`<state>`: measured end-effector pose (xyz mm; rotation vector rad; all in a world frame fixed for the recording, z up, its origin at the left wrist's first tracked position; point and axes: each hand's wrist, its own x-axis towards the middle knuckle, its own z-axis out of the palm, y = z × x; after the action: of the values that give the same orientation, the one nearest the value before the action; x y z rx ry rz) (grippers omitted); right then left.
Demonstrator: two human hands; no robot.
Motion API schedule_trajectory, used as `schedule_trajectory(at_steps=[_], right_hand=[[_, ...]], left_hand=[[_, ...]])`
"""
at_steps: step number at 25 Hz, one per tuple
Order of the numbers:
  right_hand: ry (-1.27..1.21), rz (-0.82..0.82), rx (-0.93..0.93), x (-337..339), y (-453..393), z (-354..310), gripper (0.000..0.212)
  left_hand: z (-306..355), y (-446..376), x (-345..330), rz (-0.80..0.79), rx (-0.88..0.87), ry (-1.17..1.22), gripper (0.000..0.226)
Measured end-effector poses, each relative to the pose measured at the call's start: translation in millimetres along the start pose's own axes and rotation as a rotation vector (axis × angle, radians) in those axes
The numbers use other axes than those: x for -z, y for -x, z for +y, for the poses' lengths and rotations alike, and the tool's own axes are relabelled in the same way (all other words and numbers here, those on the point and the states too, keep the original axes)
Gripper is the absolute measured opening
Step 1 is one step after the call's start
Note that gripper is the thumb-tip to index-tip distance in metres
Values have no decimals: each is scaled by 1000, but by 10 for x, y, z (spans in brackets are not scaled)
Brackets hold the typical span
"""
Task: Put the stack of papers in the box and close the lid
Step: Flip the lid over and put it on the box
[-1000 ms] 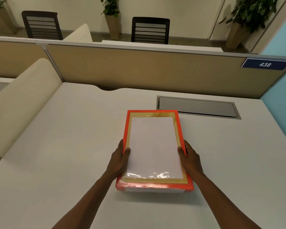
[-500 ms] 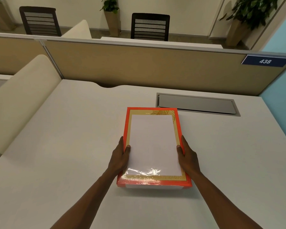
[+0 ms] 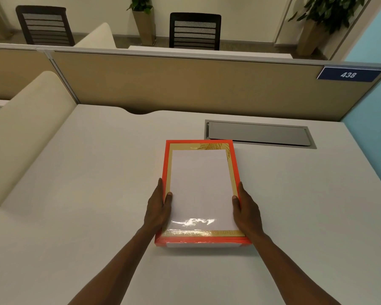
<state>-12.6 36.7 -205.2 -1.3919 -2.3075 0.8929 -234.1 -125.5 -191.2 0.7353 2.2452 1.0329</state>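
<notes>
One orange box (image 3: 201,241) lies mid-desk (image 3: 75,216), lid (image 3: 199,190) on; the papers inside cannot be seen. Left hand (image 3: 157,209) and right hand (image 3: 248,211) clasp its long sides, thumbs on top, other fingers hidden. Two chairs stand beyond the partition (image 3: 185,84).

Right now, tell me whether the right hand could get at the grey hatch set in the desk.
Probably yes. The right hand grips the orange box by its side, and the grey hatch lies just past the box's far right corner. Bare desk lies between; it would have to let go first.
</notes>
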Motion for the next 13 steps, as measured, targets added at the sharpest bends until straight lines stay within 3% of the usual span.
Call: schedule_trajectory(at_steps=[13], right_hand=[[32,55,3,-147,-12,93,59]], left_hand=[[-89,-4,-60,36,-75,-61,68]])
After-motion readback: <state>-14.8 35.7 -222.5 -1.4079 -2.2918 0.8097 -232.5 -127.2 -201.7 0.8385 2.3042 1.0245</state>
